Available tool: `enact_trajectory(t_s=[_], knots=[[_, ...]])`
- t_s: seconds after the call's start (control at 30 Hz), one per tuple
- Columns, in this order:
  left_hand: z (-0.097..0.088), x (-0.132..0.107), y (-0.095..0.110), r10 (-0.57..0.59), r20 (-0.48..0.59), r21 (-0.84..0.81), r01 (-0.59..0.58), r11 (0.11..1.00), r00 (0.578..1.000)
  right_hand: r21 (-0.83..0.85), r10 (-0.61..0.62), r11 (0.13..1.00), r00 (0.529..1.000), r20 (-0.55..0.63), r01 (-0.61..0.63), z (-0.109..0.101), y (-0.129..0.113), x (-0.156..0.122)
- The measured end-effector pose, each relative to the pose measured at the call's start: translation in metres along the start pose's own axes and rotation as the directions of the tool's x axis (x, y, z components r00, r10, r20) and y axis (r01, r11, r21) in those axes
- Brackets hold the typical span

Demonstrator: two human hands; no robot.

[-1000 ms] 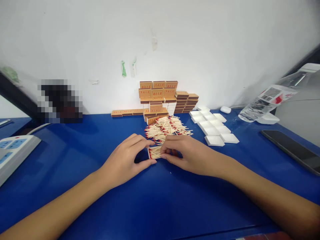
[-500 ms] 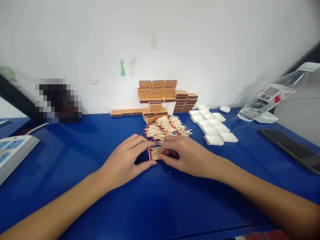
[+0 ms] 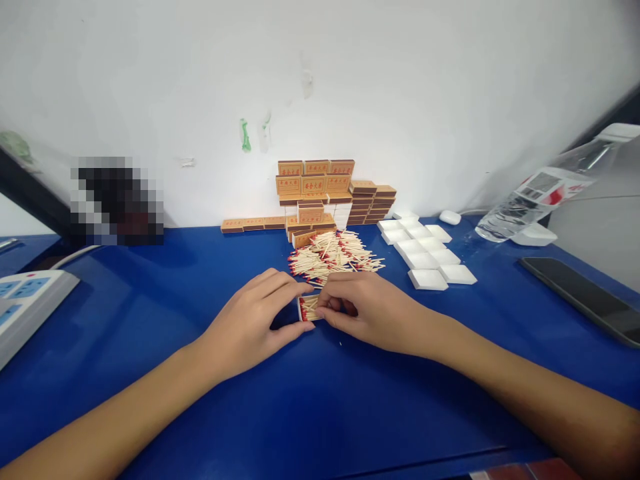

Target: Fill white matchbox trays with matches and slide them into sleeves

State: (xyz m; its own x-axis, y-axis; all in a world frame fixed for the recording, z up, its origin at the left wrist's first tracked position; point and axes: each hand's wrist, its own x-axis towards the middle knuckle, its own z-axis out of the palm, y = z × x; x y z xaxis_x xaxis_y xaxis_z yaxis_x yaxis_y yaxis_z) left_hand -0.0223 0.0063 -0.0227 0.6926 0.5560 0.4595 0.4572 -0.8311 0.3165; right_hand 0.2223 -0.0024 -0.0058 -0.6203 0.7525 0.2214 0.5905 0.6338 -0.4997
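A small white matchbox tray (image 3: 299, 309) lies on the blue table, part filled with red-tipped matches (image 3: 309, 304). My left hand (image 3: 253, 320) spans it from the left, thumb on the near side and fingers on the far side. Over the tray's right end, my right hand (image 3: 373, 310) is closed, with thumb and fingertips pinched on the matches there; that end is hidden behind the fingers. Just beyond both hands spreads a loose pile of matches (image 3: 335, 257).
Behind the pile, printed matchboxes (image 3: 313, 185) are stacked against the wall. White trays (image 3: 429, 279) lie to the right, near a phone (image 3: 583, 300) and a tilted plastic bottle (image 3: 545, 187). A power strip (image 3: 37, 303) sits at the left edge.
Almost nothing differs. Both hands stay at the tray, with only a very slight shift of the fingers and tray.
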Motion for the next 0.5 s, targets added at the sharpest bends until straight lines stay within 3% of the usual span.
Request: enact_trajectory(t_s=[0.23,0.5], knots=[[-0.001,0.0,0.003,0.029,0.007,-0.004,-0.029,1.0,1.0,-0.027,-0.07,0.997,0.997,0.017,0.07,0.0,0.004,-0.001],[0.001,-0.001,0.0,-0.037,0.035,-0.001,0.037,0.999,0.999,-0.207,-0.094,0.972,0.99,0.108,0.114,-0.01,0.01,-0.003]])
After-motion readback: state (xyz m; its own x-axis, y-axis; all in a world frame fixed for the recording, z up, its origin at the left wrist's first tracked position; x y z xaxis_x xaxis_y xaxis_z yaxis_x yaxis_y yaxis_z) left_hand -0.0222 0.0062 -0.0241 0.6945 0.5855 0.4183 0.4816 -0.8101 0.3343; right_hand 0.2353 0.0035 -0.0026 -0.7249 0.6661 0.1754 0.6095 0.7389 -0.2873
